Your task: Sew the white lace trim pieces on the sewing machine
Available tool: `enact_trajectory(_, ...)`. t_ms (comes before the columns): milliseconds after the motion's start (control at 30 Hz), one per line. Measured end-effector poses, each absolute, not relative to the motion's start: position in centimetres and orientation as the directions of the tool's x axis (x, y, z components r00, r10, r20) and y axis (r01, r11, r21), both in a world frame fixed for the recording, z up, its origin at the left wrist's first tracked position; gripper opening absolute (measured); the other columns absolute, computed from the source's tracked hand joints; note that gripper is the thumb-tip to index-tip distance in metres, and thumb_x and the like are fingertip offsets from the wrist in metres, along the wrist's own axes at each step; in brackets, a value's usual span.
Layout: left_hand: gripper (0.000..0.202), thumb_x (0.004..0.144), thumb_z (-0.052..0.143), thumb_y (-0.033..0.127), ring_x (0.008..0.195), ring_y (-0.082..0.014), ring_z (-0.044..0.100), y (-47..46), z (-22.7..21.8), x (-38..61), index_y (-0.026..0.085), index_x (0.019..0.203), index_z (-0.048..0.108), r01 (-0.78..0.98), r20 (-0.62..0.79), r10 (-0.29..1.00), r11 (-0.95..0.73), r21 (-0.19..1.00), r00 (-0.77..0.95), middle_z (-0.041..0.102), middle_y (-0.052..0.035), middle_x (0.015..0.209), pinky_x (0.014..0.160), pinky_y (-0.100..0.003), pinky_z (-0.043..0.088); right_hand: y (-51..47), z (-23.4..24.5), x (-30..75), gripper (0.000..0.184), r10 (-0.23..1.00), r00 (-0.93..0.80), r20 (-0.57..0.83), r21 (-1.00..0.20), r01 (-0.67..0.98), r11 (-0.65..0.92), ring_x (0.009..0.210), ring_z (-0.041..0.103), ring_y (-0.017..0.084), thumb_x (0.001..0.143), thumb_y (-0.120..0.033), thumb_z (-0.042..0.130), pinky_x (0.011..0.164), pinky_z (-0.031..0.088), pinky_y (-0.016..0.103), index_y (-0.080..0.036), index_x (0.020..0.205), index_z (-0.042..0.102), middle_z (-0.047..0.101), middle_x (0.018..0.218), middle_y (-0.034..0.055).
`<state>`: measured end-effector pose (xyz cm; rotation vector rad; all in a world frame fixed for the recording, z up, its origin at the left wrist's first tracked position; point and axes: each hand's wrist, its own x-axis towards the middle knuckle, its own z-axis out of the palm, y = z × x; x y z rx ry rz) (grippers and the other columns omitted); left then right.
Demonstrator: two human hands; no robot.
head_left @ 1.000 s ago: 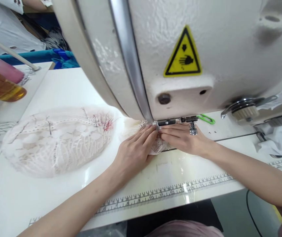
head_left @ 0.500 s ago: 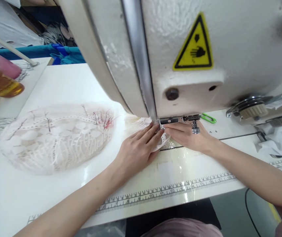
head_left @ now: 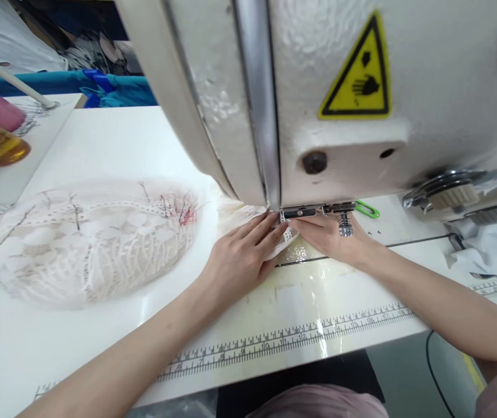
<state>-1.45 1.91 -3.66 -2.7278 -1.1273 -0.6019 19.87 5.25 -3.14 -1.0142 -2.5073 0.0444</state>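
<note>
The white lace strip (head_left: pixel 284 245) lies under the sewing machine (head_left: pixel 339 145), at its metal foot, partly covered by both hands. Less of it shows between them than a second ago: its rounded lower edge has drawn in toward the left hand (head_left: pixel 242 249), and more of the shiny patch of worktop (head_left: pixel 299 253) is bare beside the right hand (head_left: pixel 335 237).

The left hand keeps its place on the strip, palm down, fingers outstretched and close together, tips just beside the foot; the thumb is mostly tucked beneath, so I cannot tell whether it pinches the lace. The right hand also stays close to the foot, fingers pressed together and pointing left, but metal parts cover some of them, and I cannot tell whether they grip the cloth.

The view itself has shifted: the machine and its yellow warning label (head_left: pixel 357 72) sit further right in it, the label higher too, while the large lace piece (head_left: pixel 89 244) with red and dark threads appears further left, well apart from the hands. The green tool (head_left: pixel 367 209) lies behind the right hand, as before
</note>
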Motion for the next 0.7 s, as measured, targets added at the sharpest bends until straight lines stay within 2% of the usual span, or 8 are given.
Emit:
enact_trajectory(100,0.037,0.090,0.048,0.014,0.119,-0.0261,0.057,1.9,-3.7,-1.7,0.010,0.126,0.057,0.641,0.422,0.580,-0.768,-0.001,0.697,0.058,-0.0121,0.129,0.094,-0.041,0.055,5.2,-3.6,20.1,0.023,0.588,-0.702,0.401,-0.050,0.625,0.779,0.078,0.059,0.012,0.092,-0.010,0.042,0.060,0.042,0.027,-0.021,0.097,0.062,0.069,0.097,-0.0008)
enact_trajectory(200,0.037,0.087,0.046,0.008,0.117,-0.0244,0.058,1.9,-3.6,-2.1,0.009,0.123,0.058,0.595,0.427,0.518,-0.802,-0.058,0.741,0.059,-0.0116,0.126,0.094,-0.040,0.056,4.9,-3.6,20.1,0.027,0.491,-0.715,0.498,0.107,0.612,0.783,0.071,0.058,0.011,0.088,-0.003,0.042,0.055,0.038,0.028,-0.019,0.098,0.063,0.070,0.098,-0.0016)
enact_trajectory(267,0.037,0.087,0.046,0.008,0.113,-0.0241,0.061,1.9,-3.5,-2.4,0.008,0.121,0.059,0.599,0.423,0.516,-0.797,-0.081,0.744,0.061,-0.0116,0.124,0.092,-0.039,0.057,4.8,-3.5,20.0,0.029,0.443,-0.713,0.544,0.159,0.606,0.780,0.072,0.059,0.011,0.088,-0.001,0.041,0.055,0.038,0.029,-0.017,0.096,0.063,0.070,0.097,-0.0010)
enact_trajectory(367,0.036,0.086,0.043,0.009,0.109,-0.0237,0.063,2.1,-3.3,-2.7,0.008,0.117,0.062,0.600,0.419,0.516,-0.795,-0.089,0.747,0.063,-0.0116,0.120,0.090,-0.038,0.058,4.8,-3.3,19.7,0.031,0.417,-0.768,0.486,0.146,0.542,0.828,0.081,0.061,0.012,0.089,0.002,0.038,0.063,0.043,0.028,-0.016,0.097,0.063,0.069,0.097,0.0011)
enact_trajectory(467,0.037,0.087,0.038,0.009,0.107,-0.0221,0.065,2.4,-3.1,-3.1,0.009,0.115,0.063,0.608,0.417,0.523,-0.788,-0.095,0.743,0.065,-0.0104,0.119,0.090,-0.037,0.057,4.7,-3.5,19.4,0.027,0.429,-0.798,0.423,0.066,0.500,0.864,0.093,0.060,0.012,0.091,0.000,0.042,0.075,0.046,0.026,-0.017,0.102,0.061,0.068,0.103,0.0028)
enact_trajectory(567,0.037,0.087,0.036,0.008,0.106,-0.0207,0.065,2.5,-3.1,-3.2,0.010,0.112,0.064,0.616,0.414,0.527,-0.780,-0.112,0.742,0.065,-0.0091,0.118,0.091,-0.035,0.057,4.3,-4.0,19.0,0.026,0.461,-0.765,0.449,0.028,0.528,0.849,0.099,0.059,0.012,0.091,-0.002,0.046,0.084,0.046,0.028,-0.018,0.105,0.059,0.067,0.105,0.0026)
enact_trajectory(700,0.032,0.088,0.041,0.011,0.105,-0.0221,0.066,2.4,-3.2,-3.0,0.009,0.110,0.065,0.630,0.450,0.529,-0.770,-0.102,0.720,0.066,-0.0103,0.117,0.089,-0.036,0.058,3.9,-4.5,18.6,0.025,0.446,-0.757,0.477,0.014,0.514,0.858,0.099,0.058,0.012,0.089,-0.002,0.049,0.083,0.046,0.027,-0.019,0.102,0.061,0.067,0.099,0.0000)
